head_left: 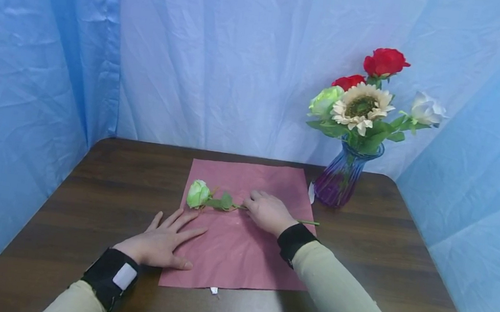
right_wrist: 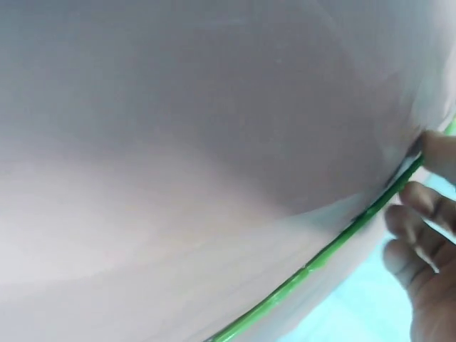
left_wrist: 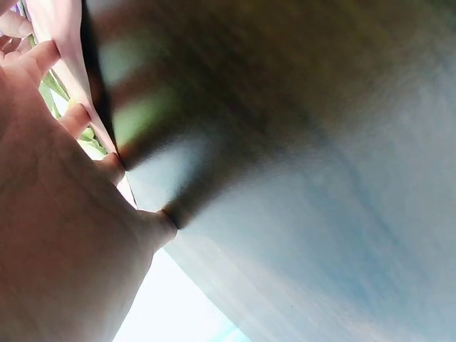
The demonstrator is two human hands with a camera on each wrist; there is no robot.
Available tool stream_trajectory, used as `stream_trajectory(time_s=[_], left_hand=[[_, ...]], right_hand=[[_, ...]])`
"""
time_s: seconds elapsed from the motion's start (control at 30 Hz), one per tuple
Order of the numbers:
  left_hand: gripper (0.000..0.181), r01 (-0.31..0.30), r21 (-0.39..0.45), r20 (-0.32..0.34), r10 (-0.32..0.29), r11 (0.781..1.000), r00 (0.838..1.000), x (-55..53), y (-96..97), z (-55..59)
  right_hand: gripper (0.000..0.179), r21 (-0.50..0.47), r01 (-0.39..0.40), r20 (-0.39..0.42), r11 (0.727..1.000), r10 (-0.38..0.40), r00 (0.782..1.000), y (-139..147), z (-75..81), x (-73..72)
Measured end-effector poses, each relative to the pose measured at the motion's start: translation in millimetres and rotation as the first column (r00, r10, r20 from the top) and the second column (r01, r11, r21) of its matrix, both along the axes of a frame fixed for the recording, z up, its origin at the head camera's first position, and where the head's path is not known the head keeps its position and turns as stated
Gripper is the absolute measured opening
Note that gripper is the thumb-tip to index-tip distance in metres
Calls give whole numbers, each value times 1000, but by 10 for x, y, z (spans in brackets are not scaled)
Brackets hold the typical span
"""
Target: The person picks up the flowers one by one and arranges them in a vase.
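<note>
A pale green rose (head_left: 198, 194) lies across a pink sheet of paper (head_left: 238, 257), its bloom to the left and its long stem (head_left: 309, 223) running right past the sheet's edge. My right hand (head_left: 268, 212) pinches the stem near its middle. In the right wrist view the green stem (right_wrist: 306, 271) passes between the thumb (right_wrist: 438, 153) and the curled fingers. My left hand (head_left: 161, 242) rests with spread fingers over the left edge of the paper, just below the bloom. In the left wrist view its fingers (left_wrist: 75, 117) reach onto the paper.
A blue and purple glass vase (head_left: 340, 179) stands at the back right of the dark wooden table (head_left: 137, 174). It holds red roses (head_left: 385, 63), a cream sunflower (head_left: 361, 106), a green rose and a white rose (head_left: 426, 110). Blue cloth (head_left: 214, 59) hangs behind and at both sides.
</note>
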State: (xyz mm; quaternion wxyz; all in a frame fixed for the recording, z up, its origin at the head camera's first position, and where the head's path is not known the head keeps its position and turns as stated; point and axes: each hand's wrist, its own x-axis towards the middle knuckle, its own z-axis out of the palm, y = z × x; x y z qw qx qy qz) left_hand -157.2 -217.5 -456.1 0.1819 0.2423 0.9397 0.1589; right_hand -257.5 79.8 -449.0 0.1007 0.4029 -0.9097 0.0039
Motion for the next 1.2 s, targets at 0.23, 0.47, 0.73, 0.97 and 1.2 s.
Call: stream_trajectory(time_s=[0.23, 0.47, 0.73, 0.97, 1.2], left_hand=[[86, -14, -13, 22, 14, 1000, 1000, 11, 22, 63], [86, -35, -30, 51, 36, 999, 998, 18, 34, 106], [87, -33, -46, 32, 34, 998, 999, 8, 20, 57], [89, -33, -39, 22, 34, 999, 999, 15, 19, 60], [87, -40, -59, 37, 42, 997, 998, 15, 25, 73]], right_hand=[[10, 36, -19, -4, 999, 19, 1000, -56, 16, 11], [10, 34, -44, -59, 998, 46, 997, -35, 73, 19], [8, -47, -121, -206, 992, 109, 972, 38, 214, 5], [23, -42, -207, -300, 977, 185, 936, 157, 390, 34], [26, -30, -262, -349, 965, 235, 907, 250, 532, 114]])
